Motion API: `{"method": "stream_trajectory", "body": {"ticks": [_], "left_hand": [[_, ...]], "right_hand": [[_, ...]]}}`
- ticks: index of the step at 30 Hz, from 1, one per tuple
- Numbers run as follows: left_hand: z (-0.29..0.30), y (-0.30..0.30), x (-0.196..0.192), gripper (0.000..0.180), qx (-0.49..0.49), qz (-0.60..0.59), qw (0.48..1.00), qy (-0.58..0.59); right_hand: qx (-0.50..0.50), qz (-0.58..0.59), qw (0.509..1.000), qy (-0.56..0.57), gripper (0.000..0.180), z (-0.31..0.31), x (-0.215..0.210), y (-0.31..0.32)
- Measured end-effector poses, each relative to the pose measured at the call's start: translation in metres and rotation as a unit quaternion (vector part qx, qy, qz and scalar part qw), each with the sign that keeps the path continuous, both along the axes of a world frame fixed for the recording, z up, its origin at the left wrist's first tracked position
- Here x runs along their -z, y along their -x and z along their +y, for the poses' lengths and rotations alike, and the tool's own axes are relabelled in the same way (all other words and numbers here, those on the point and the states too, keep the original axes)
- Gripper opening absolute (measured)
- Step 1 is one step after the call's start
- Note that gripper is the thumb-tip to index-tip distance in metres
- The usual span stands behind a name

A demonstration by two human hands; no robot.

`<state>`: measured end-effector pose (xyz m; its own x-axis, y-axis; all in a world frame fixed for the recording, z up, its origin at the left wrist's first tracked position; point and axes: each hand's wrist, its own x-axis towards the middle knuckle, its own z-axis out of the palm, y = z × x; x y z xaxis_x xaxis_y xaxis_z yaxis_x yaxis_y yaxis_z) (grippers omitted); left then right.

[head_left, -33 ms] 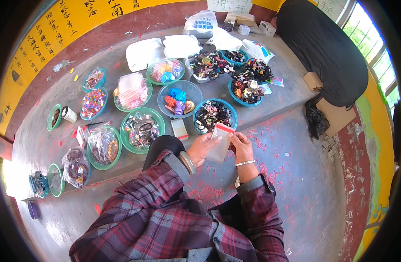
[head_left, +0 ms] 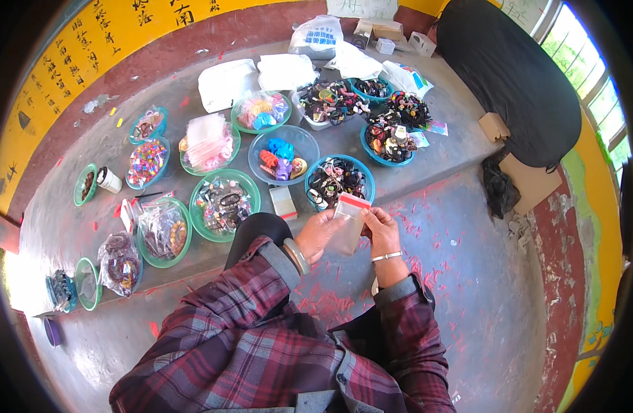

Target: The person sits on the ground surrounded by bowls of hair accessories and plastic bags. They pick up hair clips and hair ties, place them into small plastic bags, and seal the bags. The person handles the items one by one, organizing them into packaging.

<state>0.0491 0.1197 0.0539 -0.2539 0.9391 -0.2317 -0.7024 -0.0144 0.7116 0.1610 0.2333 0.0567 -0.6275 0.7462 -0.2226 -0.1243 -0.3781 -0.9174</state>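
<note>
Between my hands is a small clear plastic bag (head_left: pixel 346 233) with a red strip along its top edge. My left hand (head_left: pixel 316 236) pinches its left side. The fingers of my right hand (head_left: pixel 383 235) grip the bag's upper right edge. No contents can be made out inside it. Just beyond the bag stands a blue basket of dark hair ties (head_left: pixel 336 183). A small stack of clear bags with a red edge (head_left: pixel 283 202) lies on the ledge near my left hand.
Across the raised grey ledge (head_left: pixel 440 155) stand several baskets, including a green basket of packaged accessories (head_left: pixel 254 187) and a clear bowl of coloured hair ties (head_left: pixel 301 138). White bags (head_left: pixel 227 84) lie behind them. Red strips (head_left: pixel 330 303) litter the floor. A large black cover (head_left: pixel 513 82) is at right.
</note>
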Motion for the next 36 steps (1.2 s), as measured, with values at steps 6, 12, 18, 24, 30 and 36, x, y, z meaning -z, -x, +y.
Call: {"method": "stream_trajectory", "body": {"ticks": [6, 12, 18, 24, 30, 36], "left_hand": [[0.002, 0.004, 0.018, 0.020, -0.034, 0.137, 0.990, 0.015], [0.002, 0.004, 0.009, 0.019, -0.063, 0.166, 0.984, -0.010], [0.001, 0.003, 0.002, 0.026, -0.059, 0.084, 0.994, -0.020], [0.000, -0.001, -0.008, 0.027, -0.064, 0.067, 0.996, -0.010], [0.001, -0.001, -0.011, 0.023, -0.052, 0.031, 0.998, -0.014], [0.002, 0.004, 0.016, 0.023, -0.050, 0.206, 0.977, 0.017]], "right_hand": [[0.023, -0.077, 0.996, -0.048, 0.014, -0.001, 0.001, 0.008], [0.039, -0.066, 0.995, -0.066, 0.014, -0.001, 0.000, 0.015], [0.063, -0.076, 0.992, -0.079, 0.013, -0.003, 0.002, 0.016], [0.077, -0.066, 0.988, -0.114, 0.012, -0.005, 0.002, 0.013], [0.078, -0.057, 0.988, -0.124, 0.016, -0.002, 0.009, 0.011], [0.085, -0.109, 0.982, -0.126, 0.017, -0.004, 0.002, 0.014]]}}
